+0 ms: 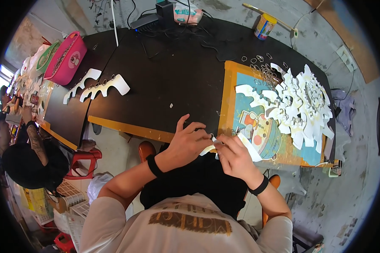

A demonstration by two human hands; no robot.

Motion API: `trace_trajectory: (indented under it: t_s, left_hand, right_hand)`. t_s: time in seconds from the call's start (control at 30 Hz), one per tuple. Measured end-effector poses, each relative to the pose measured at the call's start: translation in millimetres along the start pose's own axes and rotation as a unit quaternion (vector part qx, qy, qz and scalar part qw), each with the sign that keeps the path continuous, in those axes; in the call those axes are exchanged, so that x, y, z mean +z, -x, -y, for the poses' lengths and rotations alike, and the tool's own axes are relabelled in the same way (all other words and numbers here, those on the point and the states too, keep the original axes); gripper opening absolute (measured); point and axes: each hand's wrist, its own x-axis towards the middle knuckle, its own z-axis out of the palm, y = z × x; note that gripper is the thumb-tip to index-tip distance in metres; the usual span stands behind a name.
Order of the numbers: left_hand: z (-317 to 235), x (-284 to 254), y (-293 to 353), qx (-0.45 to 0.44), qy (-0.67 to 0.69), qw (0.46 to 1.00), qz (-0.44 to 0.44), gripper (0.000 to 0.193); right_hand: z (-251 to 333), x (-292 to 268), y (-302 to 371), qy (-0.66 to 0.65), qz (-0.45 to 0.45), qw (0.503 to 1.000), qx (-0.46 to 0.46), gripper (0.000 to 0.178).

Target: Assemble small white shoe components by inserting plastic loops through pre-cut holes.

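1. White strip (251,149) sits at the tabletop's (156,86) near edge, between and under the hands; likely kept close to the body for fine finger work.
2. Right hand (237,156): thumb and fingers pinched on the strip, probably to steady its edge.
3. Left hand (187,141): fingers bent in toward the same edge, one raised; grip partly hidden, can't tell if closed. Small bit at the fingertips too tiny to identify.
4. Pile of white strips (302,103), beyond and right of right hand, on printed mat (240,103); presumably there for easy reach.
5. Loose metal rings (264,71), farther out from right hand, beside the pile; likely grouped for picking singly.
6. Two white strips (121,85) carrying rings, beyond and left of left hand; apparently kept apart from the pile.
7. Pink basket (67,59), farther left.
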Motion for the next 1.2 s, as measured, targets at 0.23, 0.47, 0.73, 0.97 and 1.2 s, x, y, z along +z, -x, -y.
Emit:
trace_trajectory:
  t_s: [0.23,0.47,0.73,0.97,1.2]
  left_hand:
    - [1.1,4.0,2.9,0.017,0.002,1.000,-0.018,0.011]
    - [2.9,7.7,3.2,0.021,0.003,0.999,-0.034,0.006]
    - [2.5,1.5,2.3,0.019,-0.002,1.000,-0.016,0.013]
    - [2.3,-2.0,1.2,0.028,0.004,1.000,-0.001,0.016]
    - [13.1,-19.4,-18.3,0.086,0.007,0.993,0.084,0.019]
  right_hand:
    - [-1.5,1.0,-10.2,-0.060,-0.029,0.996,0.066,0.030]
    - [-9.0,9.8,-7.4,0.011,0.009,0.999,0.033,0.024]
    - [8.0,5.5,-3.8,0.086,0.049,0.995,0.027,0.022]
    - [3.4,6.2,3.3,0.034,0.035,0.998,-0.026,0.028]
    - [5.1,10.9,3.4,0.057,0.033,0.998,0.001,0.032]
